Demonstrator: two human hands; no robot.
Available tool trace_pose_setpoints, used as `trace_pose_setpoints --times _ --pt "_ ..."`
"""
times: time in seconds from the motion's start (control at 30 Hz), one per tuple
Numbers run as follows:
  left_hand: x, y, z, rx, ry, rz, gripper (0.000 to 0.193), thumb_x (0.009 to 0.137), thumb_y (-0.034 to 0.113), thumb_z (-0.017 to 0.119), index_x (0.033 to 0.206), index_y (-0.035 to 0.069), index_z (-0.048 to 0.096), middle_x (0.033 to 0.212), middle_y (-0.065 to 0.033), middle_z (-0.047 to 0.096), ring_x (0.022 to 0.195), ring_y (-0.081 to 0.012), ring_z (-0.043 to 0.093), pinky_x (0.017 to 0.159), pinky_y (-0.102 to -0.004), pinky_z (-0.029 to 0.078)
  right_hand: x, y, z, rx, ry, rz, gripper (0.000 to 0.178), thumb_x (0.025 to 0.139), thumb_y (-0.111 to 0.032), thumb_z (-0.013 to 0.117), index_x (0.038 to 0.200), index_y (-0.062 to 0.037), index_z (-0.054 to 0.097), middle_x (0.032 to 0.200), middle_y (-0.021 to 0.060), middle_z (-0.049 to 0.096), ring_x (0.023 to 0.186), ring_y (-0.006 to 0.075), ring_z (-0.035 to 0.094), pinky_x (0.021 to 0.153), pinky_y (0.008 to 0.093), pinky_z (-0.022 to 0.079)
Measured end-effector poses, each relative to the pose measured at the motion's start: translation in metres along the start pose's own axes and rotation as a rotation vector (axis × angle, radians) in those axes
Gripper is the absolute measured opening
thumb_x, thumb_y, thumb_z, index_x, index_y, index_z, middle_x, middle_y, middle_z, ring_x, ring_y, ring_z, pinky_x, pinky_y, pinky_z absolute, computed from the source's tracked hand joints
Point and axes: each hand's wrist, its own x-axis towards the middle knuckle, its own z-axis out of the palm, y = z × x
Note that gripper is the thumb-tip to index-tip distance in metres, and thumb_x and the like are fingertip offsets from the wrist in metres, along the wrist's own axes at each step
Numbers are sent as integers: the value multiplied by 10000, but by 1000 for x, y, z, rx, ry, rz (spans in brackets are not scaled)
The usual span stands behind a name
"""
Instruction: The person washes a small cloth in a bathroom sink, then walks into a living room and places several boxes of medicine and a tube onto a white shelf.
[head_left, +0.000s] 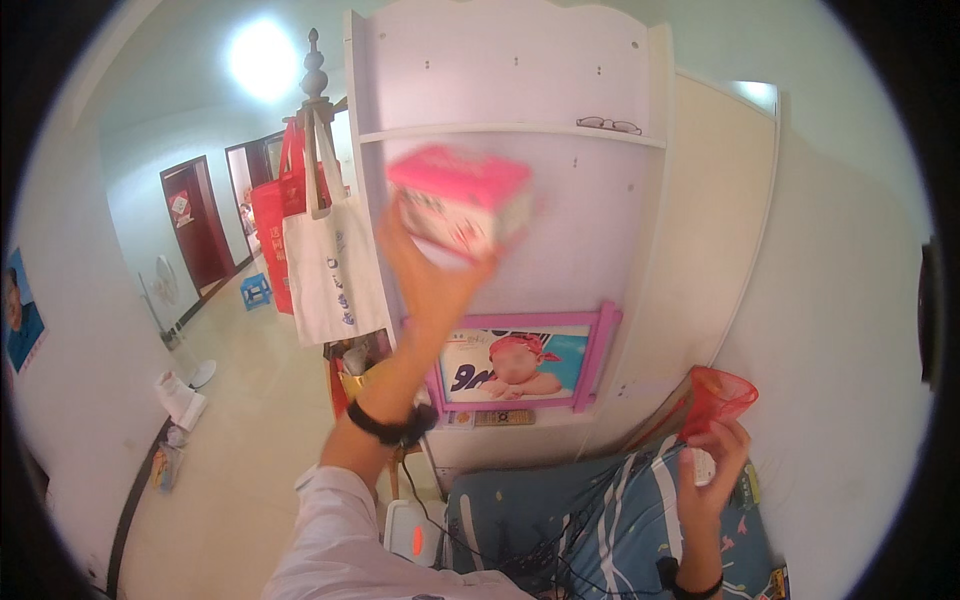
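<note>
My left hand (440, 280) is raised in front of the shelf unit, its fingers wrapped round a pink-topped white box (458, 198). Motion blurs both the hand and the box. Lower and to the right, my right hand (718, 458) has its fingers curled over the bed. A red mesh thing (718, 398) rises just beyond those fingertips, overlapping them in view. Between thumb and fingers shows a small white object (704, 467). Whether this hand grips the mesh or the white object is hard to make out.
Eyeglasses (608, 125) lie on the upper shelf (510, 131). Below are a framed picture (525, 365) and a remote control (503, 418). Dark cables cross the blue patterned bed (520, 505). Left, cloth bags (330, 270) hang from a stand; a fan (200, 374) stands on the floor.
</note>
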Motion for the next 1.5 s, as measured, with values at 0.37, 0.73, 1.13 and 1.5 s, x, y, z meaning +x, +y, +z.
trace_pose_setpoints --times 0.37,0.73,1.13,1.5 --pt "170 -72 55 470 318 -31 1116 546 567 855 1373 3 361 1231 -298 463 1183 -423 424 991 -560 318 -59 33 -121 -216 282 694 315 944 -85 601 1240 -47 500 1098 84 526 894 161 528 711 271 444" --pt "180 -81 74 651 146 -81 1156 570 677 799 1396 -13 375 1241 -276 505 1209 -410 461 1005 -523 326 -102 59 -144 -284 280 517 252 1008 -119 516 1242 -51 455 732 18 455 645 85 460 560 232 373" --pt "148 -95 81 774 80 377 664 802 476 710 1355 164 513 1307 -150 509 1274 -298 439 1014 -524 325 -107 50 -133 -363 218 637 228 995 -106 537 1210 -53 485 807 36 491 666 82 502 569 223 438" --pt "114 -110 94 904 -76 466 662 931 401 544 1515 170 334 1408 -134 511 1318 -289 474 1056 -587 279 -127 59 -155 -544 137 429 309 967 -163 592 1220 6 539 973 140 582 683 193 619 581 321 486"
